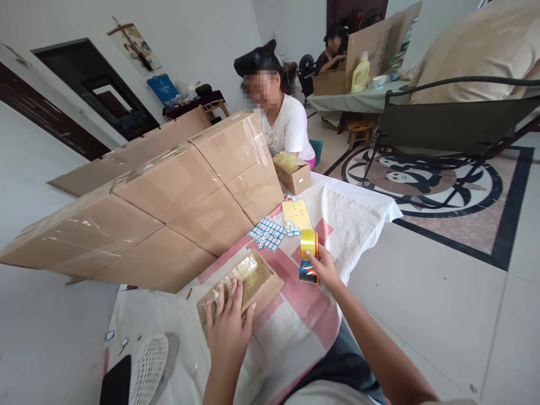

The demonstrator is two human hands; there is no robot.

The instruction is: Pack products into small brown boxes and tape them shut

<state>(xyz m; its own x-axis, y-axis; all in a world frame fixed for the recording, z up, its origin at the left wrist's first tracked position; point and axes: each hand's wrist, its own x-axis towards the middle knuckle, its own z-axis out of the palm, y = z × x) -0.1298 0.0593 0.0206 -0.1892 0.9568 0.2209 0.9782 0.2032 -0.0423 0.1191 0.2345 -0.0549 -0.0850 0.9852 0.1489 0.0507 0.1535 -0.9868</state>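
Head view: left hand (pixel 228 320) is resting, fingers apart, on a taped cardboard box (pixel 264 287) lying on the table (pixel 341 208) near stacked cartons (pixel 181 208), while right hand (pixel 325 264) is clamping a yellow-tape dispenser (pixel 309 245) beyond the box's right end.

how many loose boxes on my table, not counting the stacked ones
2: the nearer box under the left hand, and the farther box by the far end of the stack. More may be hidden behind the stack.
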